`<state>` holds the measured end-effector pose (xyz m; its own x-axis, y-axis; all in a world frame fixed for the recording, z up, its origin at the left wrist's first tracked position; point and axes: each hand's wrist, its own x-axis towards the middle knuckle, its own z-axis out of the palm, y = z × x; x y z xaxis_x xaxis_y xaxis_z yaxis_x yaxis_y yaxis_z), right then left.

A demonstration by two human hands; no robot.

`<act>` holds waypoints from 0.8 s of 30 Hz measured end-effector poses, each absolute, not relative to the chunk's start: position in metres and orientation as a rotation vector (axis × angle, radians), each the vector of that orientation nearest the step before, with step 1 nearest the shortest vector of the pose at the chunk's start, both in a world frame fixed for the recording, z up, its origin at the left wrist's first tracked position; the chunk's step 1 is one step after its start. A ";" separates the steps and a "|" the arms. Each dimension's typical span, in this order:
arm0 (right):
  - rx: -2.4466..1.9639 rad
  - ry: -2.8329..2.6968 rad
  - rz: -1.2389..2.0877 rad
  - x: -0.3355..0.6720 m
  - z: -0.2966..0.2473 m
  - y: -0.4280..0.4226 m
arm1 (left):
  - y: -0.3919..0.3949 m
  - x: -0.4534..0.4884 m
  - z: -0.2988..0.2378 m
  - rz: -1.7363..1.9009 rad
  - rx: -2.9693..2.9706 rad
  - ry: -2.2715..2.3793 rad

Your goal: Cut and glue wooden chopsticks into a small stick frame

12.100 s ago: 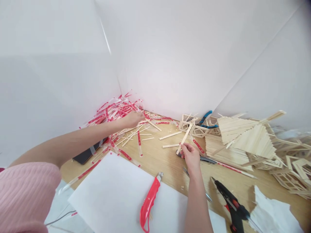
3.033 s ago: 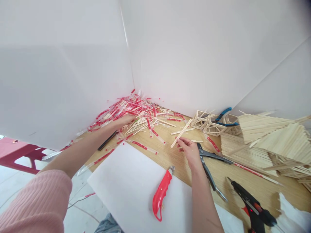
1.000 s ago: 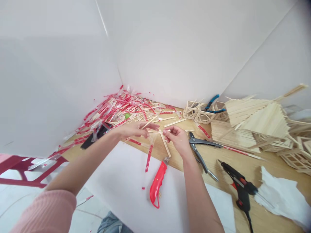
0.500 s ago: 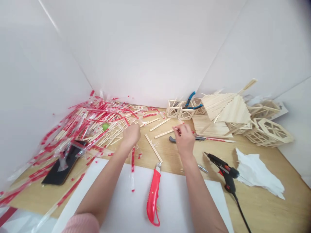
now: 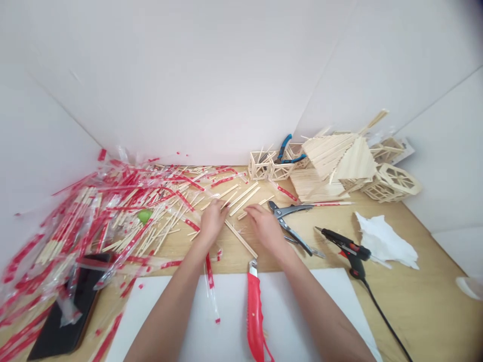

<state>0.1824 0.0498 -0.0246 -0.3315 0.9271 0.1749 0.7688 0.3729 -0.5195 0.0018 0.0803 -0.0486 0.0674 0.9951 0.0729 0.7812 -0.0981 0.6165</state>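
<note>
My left hand (image 5: 213, 219) is closed, with a thin wooden chopstick (image 5: 231, 198) sticking out past its fingertips. Facing it, my right hand (image 5: 264, 227) pinches a pair of chopsticks (image 5: 242, 216) lying low over the table; its fingers partly cover the pair. Between and beyond the hands lie more loose chopsticks (image 5: 244, 198), and one pair (image 5: 240, 239) slants toward me. Just below that pair is a red utility knife (image 5: 254, 311), its blade pointing away. Grey-handled pliers (image 5: 290, 226) rest to the right of my right hand.
Red-and-clear wrappers (image 5: 124, 193) and chopsticks heap up at left, partly over a black phone (image 5: 70, 311). A white sheet (image 5: 166, 301) lies in front. To the right are a glue gun (image 5: 349, 251), crumpled tissue (image 5: 387, 241), stick-built frames (image 5: 392, 183) and blue-handled pliers (image 5: 285, 151).
My right hand has moved left onto a pair of chopsticks, uncovering the grey pliers. A red wrapper now lies on the table behind them. My left hand has shifted slightly toward the right hand.
</note>
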 end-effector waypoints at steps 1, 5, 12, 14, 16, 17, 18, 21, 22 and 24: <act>-1.529 -2.173 0.455 0.187 -0.023 0.056 | 0.081 0.001 -0.049 0.683 1.916 1.765; -1.658 -2.228 0.362 0.191 -0.017 0.085 | 0.085 -0.004 -0.050 0.686 1.846 1.751; -1.628 -2.385 0.407 0.171 -0.025 0.115 | 0.089 -0.008 -0.049 0.654 1.725 1.712; -1.644 -2.347 0.452 0.170 -0.028 0.118 | 0.091 -0.010 -0.049 0.656 1.692 1.708; -1.681 -2.307 0.481 0.171 -0.029 0.119 | 0.092 -0.012 -0.050 0.660 1.676 1.702; -1.699 -2.292 0.489 0.171 -0.029 0.120 | 0.093 -0.013 -0.050 0.661 1.676 1.697; -1.713 -2.280 0.491 0.171 -0.029 0.120 | 0.094 -0.014 -0.050 0.662 1.679 1.692; -1.741 -2.254 0.472 0.169 -0.028 0.120 | 0.095 -0.016 -0.051 0.665 1.691 1.679; -1.752 -2.252 0.469 0.167 -0.028 0.120 | 0.096 -0.016 -0.051 0.665 1.697 1.668; -1.783 -2.258 0.472 0.163 -0.027 0.119 | 0.096 -0.016 -0.052 0.662 1.716 1.649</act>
<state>0.1634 0.1194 -0.0266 -0.2361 0.9715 -0.0222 0.8989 0.2097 -0.3847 -0.0162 0.0962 -0.0515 0.0773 0.9935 -0.0831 0.6600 0.0115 0.7512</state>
